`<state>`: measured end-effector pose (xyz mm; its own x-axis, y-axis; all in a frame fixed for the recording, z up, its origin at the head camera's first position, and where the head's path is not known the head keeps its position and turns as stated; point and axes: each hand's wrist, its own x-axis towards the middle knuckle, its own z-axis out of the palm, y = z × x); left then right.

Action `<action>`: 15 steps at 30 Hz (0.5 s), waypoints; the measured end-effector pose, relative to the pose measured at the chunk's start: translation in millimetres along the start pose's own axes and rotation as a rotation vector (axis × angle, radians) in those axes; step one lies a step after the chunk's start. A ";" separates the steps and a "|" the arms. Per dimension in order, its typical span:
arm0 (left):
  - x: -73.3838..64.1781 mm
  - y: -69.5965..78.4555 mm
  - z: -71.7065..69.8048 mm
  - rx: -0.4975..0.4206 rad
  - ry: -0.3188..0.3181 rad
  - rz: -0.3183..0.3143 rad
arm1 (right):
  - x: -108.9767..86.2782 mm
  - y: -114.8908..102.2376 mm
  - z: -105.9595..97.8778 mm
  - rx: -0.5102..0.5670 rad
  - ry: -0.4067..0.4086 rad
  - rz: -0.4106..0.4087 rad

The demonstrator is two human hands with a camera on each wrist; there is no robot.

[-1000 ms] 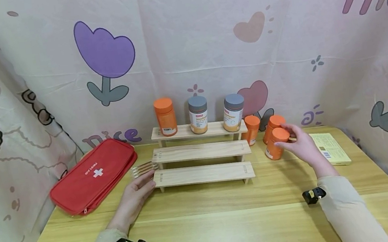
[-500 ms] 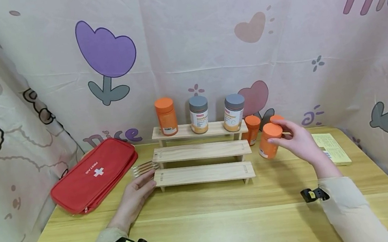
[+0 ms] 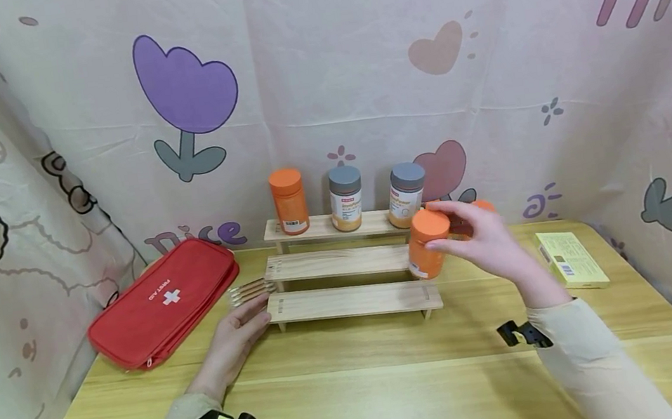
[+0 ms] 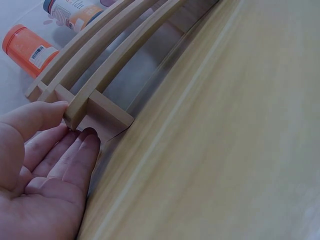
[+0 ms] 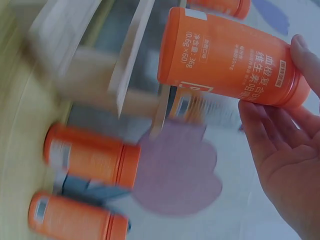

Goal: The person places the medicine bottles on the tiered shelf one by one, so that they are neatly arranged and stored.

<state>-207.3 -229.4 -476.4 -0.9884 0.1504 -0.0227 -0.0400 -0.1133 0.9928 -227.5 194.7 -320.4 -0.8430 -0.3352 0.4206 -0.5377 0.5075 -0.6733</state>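
Observation:
My right hand (image 3: 483,240) grips an orange pill bottle (image 3: 429,247) near its orange lid. The bottle is upright, slightly tilted, in front of the right end of a three-step wooden display rack (image 3: 343,263). Thumb and fingers pinch opposite sides of it in the right wrist view, where white print shows on the bottle (image 5: 220,57). At the rack's left end, my left hand (image 3: 232,343) holds the tip of the lowest step, thumb on the edge and fingers beneath, as the left wrist view shows. One orange bottle (image 3: 290,203) and two grey-lidded bottles (image 3: 345,200) stand on the top step.
Two more orange bottles (image 5: 92,155) stand on the table right of the rack, mostly hidden behind my right hand in the head view. A red first aid pouch (image 3: 163,303) and several cotton swabs (image 3: 250,291) lie left. A yellow box (image 3: 571,260) lies right.
My right hand has lifted the orange bottle off the table's right side and carried it left to the rack's right end. The left hand stays at the rack.

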 end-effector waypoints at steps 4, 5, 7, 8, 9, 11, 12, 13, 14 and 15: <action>-0.5 0.6 -0.8 0.010 -0.001 -0.004 | 14.7 -12.5 20.1 0.060 -0.048 -0.035; -0.8 0.7 -0.9 0.011 0.004 -0.005 | 18.8 -15.7 25.9 0.073 -0.061 -0.042; -0.7 0.4 -1.3 0.009 0.007 -0.005 | 27.8 -21.2 38.8 0.103 -0.084 -0.068; -0.8 0.5 -1.4 0.007 0.003 -0.004 | 32.3 -23.9 45.6 0.114 -0.092 -0.079; -0.5 0.2 -1.5 0.004 0.003 -0.003 | 37.1 -26.3 52.8 0.126 -0.096 -0.092; 0.0 -0.6 -1.6 -0.003 0.006 -0.002 | 46.2 -30.9 67.4 0.155 -0.103 -0.110; 0.2 -1.1 -1.8 -0.004 0.003 -0.001 | 50.5 -33.2 74.7 0.169 -0.103 -0.118; 0.2 -1.2 -1.8 -0.003 0.000 0.000 | 54.4 -35.7 81.5 0.182 -0.101 -0.122; 0.1 -1.3 -1.6 -0.006 -0.004 -0.001 | 58.1 -38.0 88.3 0.196 -0.097 -0.125; 0.0 -1.3 -1.5 -0.006 -0.006 -0.001 | 61.7 -40.3 94.7 0.203 -0.093 -0.127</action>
<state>-207.5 -230.7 -477.9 -0.9875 0.1561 -0.0233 -0.0422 -0.1188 0.9920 -256.7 78.4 -324.9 -0.7591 -0.4624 0.4581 -0.6178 0.2903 -0.7307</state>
